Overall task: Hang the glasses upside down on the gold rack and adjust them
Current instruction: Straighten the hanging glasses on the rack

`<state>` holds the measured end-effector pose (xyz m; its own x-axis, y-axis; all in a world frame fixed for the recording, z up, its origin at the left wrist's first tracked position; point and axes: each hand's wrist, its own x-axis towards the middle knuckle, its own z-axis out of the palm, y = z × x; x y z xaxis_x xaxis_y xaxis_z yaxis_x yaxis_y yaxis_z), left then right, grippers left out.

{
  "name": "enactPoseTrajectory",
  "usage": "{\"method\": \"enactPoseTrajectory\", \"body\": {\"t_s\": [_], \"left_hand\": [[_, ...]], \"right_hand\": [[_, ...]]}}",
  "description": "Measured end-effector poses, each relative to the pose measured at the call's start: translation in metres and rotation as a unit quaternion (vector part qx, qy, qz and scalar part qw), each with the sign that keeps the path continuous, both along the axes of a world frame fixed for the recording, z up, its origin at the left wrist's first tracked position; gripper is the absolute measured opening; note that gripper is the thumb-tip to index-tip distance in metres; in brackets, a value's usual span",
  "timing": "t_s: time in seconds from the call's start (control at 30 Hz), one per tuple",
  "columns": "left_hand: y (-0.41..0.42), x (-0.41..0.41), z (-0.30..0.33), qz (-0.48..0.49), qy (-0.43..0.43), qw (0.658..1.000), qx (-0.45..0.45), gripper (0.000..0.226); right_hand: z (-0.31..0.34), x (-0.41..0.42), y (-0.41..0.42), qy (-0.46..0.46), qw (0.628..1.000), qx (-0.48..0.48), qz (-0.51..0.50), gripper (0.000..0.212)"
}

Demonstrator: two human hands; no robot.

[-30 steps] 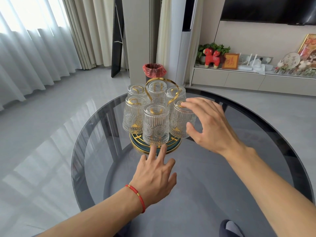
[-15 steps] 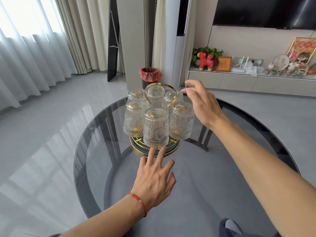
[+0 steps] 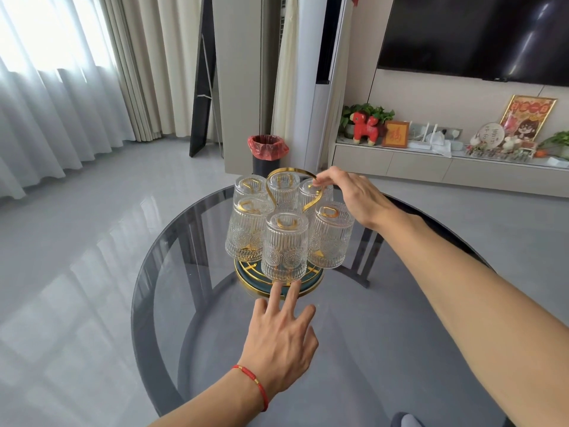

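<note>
Several ribbed clear glasses (image 3: 284, 246) hang upside down on the gold rack (image 3: 311, 283), which stands on a round dark glass table (image 3: 160, 272). My right hand (image 3: 354, 195) reaches over the back right glasses and pinches the rack's gold loop handle (image 3: 286, 171) at its right side. My left hand (image 3: 278, 337) lies flat on the table, its straight fingertips touching the front edge of the rack's round base, below the nearest glass.
A bin with a red liner (image 3: 267, 152) stands on the floor behind the table. A low cabinet (image 3: 431, 164) with ornaments and a wall television (image 3: 477, 35) are at the back right. Curtains (image 3: 61, 97) cover the left. Grey floor surrounds the table.
My right hand has left the right front glass, risen and moved back to the gold handle, where it now pinches. My left hand has stayed at the rack's base.
</note>
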<state>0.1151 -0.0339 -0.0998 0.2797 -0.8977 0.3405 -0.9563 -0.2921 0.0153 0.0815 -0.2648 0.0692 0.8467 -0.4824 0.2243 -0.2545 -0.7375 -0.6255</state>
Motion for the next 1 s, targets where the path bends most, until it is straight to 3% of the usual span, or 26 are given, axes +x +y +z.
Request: {"method": "enactPoseTrajectory", "body": {"t_s": [0.23, 1.0], "left_hand": [[-0.001, -0.001, -0.002, 0.006, 0.014, 1.000, -0.003, 0.032], [-0.002, -0.001, 0.000, 0.007, 0.023, 1.000, -0.003, 0.030]], "right_hand": [[0.001, 0.002, -0.006, 0.011, 1.000, -0.017, -0.019, 0.070], [0.002, 0.001, -0.011, 0.035, 0.993, -0.107, -0.045, 0.063]]}}
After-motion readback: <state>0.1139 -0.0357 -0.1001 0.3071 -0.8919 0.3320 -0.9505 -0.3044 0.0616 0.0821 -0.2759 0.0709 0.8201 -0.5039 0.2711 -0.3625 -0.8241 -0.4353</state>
